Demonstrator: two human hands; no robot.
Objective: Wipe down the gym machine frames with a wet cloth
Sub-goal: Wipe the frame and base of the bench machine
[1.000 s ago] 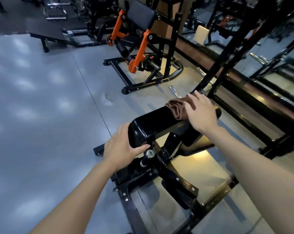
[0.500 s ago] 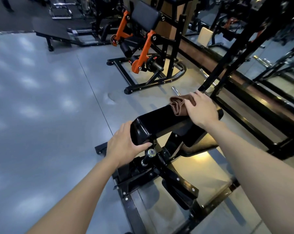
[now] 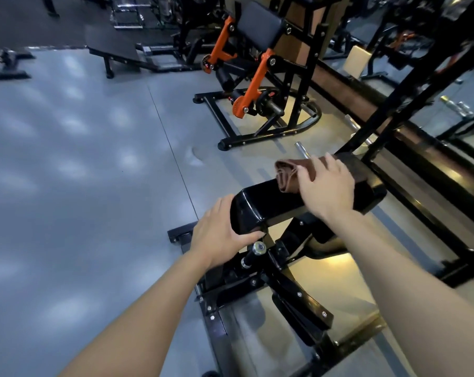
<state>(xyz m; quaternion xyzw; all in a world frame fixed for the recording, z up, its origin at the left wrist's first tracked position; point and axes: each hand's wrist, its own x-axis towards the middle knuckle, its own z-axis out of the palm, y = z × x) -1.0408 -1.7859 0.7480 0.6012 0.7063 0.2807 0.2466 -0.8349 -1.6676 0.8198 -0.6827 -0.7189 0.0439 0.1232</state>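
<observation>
Grey gym floor [image 3: 80, 164], black machines.

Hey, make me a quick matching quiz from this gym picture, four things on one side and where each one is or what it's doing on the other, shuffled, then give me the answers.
Things:
1. crumpled brown cloth
2. left hand
3. right hand
4. orange and black lever machine

States:
A. grips the near end of the glossy black padded bench top
B. stands on the grey floor beyond the bench
C. lies on the pad, partly under a palm
D. presses flat on the cloth, fingers spread

Pairs: 1-C, 2-A, 3-D, 4-B
</observation>
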